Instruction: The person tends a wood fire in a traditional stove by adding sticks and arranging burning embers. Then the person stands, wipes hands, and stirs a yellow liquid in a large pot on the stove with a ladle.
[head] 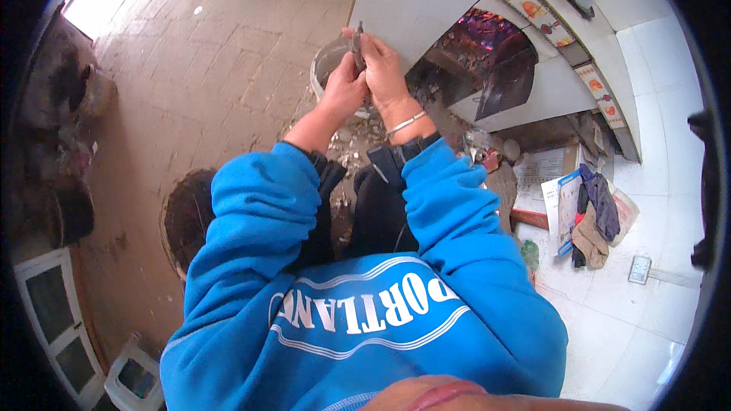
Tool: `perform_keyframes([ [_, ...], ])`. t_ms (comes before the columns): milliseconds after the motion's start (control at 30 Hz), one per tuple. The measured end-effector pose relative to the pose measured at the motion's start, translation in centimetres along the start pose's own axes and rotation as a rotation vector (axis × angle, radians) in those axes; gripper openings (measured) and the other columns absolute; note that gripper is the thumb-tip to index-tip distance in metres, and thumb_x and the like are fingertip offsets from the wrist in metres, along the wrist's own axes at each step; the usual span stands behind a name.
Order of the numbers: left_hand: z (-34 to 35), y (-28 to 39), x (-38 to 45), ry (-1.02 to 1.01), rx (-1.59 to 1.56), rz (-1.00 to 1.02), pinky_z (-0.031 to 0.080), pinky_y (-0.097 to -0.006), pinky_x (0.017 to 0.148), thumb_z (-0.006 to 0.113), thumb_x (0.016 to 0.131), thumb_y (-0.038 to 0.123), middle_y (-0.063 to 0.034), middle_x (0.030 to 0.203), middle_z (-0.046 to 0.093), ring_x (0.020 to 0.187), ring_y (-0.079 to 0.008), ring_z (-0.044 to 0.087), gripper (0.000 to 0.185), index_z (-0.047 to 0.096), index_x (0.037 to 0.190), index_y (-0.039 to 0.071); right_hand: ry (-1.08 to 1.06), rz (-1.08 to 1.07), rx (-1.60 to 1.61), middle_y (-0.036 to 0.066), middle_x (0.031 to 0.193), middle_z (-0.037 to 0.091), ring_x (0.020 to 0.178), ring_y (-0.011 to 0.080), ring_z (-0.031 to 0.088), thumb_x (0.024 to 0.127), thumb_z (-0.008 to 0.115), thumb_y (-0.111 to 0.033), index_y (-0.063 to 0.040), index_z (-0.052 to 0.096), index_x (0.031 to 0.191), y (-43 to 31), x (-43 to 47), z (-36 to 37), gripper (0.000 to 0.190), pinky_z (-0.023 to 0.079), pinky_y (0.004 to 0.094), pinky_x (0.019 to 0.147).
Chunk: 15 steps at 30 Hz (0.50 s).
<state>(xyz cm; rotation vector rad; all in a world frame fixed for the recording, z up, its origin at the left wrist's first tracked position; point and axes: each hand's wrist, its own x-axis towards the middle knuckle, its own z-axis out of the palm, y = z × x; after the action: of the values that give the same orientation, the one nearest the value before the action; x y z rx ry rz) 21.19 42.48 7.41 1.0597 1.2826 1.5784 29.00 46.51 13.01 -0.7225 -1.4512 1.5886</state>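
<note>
My left hand (341, 83) and my right hand (384, 68) are together near the upper middle, just over the rim of a pale bucket (315, 77). Between their fingers is a thin, dark grey-brown piece (358, 48), held upright; its exact kind cannot be told. My right wrist wears a silver-coloured bangle (406, 123). Part of the bucket's mouth is hidden behind my hands. Small pale scraps and debris (357, 137) lie on the floor below my hands, between my dark-clothed knees.
At the right stands a white-tiled stove (417, 0) with an arched opening (491, 57) holding dark and glowing reddish matter. A round dark container (185, 217) is by my left side. Cloths (597, 217) and papers hang on the right wall. A white stool (134, 374) stands at lower left.
</note>
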Motion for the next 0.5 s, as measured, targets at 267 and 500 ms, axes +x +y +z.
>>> perform_keyframes([
  [267,-2.5,1.7,0.7,0.260,-0.257,-0.309,0.049,-0.0388,0.060,0.054,0.093,0.021,-0.0059,0.077,0.061,0.065,-0.0219,0.058,0.017,0.061,0.098,0.006,-0.048,-0.112,-0.775,0.019,0.117,0.061,0.105,0.0255,0.060,0.086,0.062,-0.029,-0.004,0.053,0.126,1.3,0.5,-5.0,0.048,0.046,0.0344,0.088],
  [500,-4.9,2.0,1.4,0.339,-0.910,-0.443,0.051,-0.0516,0.081,0.044,0.099,0.024,-0.0058,0.083,0.054,0.077,-0.0238,0.054,0.020,0.053,0.101,0.006,-0.645,0.191,-1.134,0.018,0.115,0.061,0.105,0.0247,0.058,0.080,0.069,-0.029,-0.008,0.052,0.128,-1.0,-1.8,-10.8,0.056,0.044,0.0340,0.090],
])
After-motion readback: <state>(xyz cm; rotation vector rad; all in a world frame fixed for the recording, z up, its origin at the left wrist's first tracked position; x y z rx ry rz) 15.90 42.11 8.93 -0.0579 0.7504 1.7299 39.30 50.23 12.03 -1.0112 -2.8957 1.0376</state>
